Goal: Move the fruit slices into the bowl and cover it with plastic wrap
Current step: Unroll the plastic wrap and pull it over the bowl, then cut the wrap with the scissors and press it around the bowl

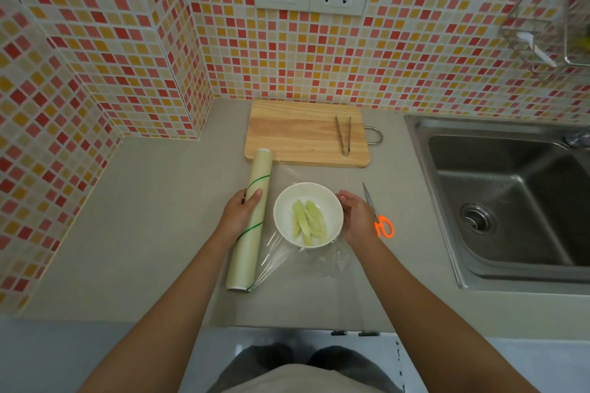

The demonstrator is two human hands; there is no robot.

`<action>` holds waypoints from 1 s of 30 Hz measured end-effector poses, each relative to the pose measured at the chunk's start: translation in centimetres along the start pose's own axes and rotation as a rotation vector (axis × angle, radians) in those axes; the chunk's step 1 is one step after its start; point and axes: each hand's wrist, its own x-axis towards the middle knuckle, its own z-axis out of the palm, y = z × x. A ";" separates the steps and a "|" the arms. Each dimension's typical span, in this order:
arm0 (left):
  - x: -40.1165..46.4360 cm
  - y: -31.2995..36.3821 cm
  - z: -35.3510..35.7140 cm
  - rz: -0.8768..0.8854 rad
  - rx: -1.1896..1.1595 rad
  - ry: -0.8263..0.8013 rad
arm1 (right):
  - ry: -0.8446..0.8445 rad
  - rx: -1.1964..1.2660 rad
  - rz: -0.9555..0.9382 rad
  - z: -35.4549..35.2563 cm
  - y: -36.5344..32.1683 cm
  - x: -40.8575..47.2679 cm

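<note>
A white bowl [308, 198] stands on the grey counter with several pale green fruit slices [309, 221] lying in it. A clear sheet of plastic wrap [314, 268] stretches from the roll across the bowl toward the right. The plastic wrap roll [252, 210], pale with thin green lines, lies lengthwise just left of the bowl. My left hand [240, 213] grips the roll around its middle. My right hand [357, 217] rests against the bowl's right side, fingers on the sheet's edge there.
A wooden cutting board [300, 134] lies behind the bowl with metal tongs [344, 135] on its right part. Orange-handled scissors [380, 217] lie right of my right hand. A steel sink [510, 201] fills the right. Tiled walls stand behind and left.
</note>
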 end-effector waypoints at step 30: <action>-1.1 0.5 0.3 0.010 -0.044 0.005 | 0.362 -1.218 -0.142 -6.7 -1.7 -1.1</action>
